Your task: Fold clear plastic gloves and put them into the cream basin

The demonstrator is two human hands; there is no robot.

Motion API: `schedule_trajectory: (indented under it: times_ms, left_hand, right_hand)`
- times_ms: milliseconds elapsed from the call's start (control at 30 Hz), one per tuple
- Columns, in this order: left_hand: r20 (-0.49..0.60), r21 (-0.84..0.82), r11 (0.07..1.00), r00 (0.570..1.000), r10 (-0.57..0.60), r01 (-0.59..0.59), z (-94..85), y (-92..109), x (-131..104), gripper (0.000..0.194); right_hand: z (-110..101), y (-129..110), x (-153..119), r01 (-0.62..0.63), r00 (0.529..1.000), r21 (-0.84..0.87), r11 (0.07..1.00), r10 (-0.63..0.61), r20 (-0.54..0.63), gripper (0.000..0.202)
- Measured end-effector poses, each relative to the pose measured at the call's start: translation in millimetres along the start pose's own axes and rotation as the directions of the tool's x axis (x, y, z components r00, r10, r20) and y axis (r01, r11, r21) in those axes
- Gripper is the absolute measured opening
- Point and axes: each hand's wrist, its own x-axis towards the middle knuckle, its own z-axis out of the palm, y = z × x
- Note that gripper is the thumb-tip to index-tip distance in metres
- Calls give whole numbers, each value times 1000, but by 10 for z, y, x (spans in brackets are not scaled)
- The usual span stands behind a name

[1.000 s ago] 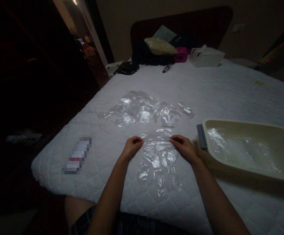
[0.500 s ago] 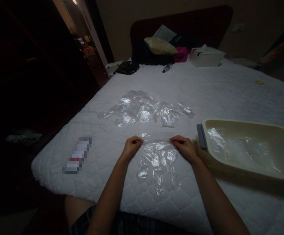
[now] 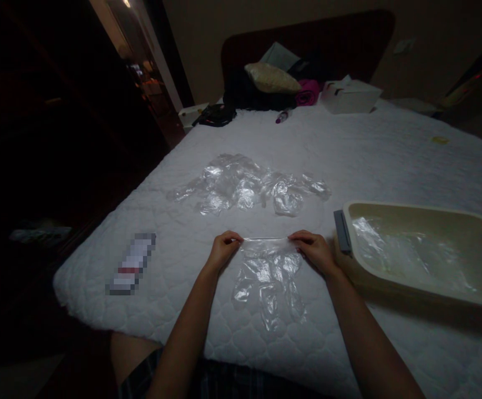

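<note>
A clear disposable plastic glove [image 3: 269, 277] lies on the white quilted bed cover, its finger parts towards me. At its far edge, the cuff is pulled straight between my two hands. My left hand [image 3: 224, 249] pinches the cuff's left corner, and my right hand [image 3: 313, 252] pinches the right corner. Beyond them is a loose pile of crumpled clear plastic gloves [image 3: 238, 180]. To the right stands a cream plastic tub [image 3: 424, 210] with a grey handle and flat clear plastic pieces [image 3: 415, 255] inside.
A blurred-out, phone-like object [image 3: 130, 263] lies to the left on the quilted cover [image 3: 174, 249]. At the far end are a white box [image 3: 351, 97], a pink roll [image 3: 306, 92], a cushion [image 3: 272, 77], a small bottle [image 3: 282, 116] and a black bag [image 3: 216, 115].
The strip of cuff that lay flat beyond my fingers is now folded over towards me. My hands have hardly moved and still pinch both corners.
</note>
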Motion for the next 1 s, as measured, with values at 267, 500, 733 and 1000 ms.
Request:
schedule_trajectory:
  times_ms: [267, 500, 733, 1000]
  left_hand:
    - [-25, -26, 999, 999, -23, 22, 16, -49, 4, 10]
    - [-47, -89, 995, 998, -48, 44, 34, -78, 19, 26]
    - [-71, -128, 990, 995, -73, 64, 46, -51, 3, 21]
    - [-66, -83, 989, 990, -126, 120, 34, 4, -31, 16]
  right_hand:
    - [16, -45, -2, -39, 999, -74, 996, 39, -1, 21]
    - [27, -64, -9, -28, 1000, -114, 993, 28, -1, 22]
    - [32, -60, -9, -23, 1000, -114, 993, 24, 6, 22]
    - [30, -25, -2, -27, 1000, -137, 990, 27, 3, 23]
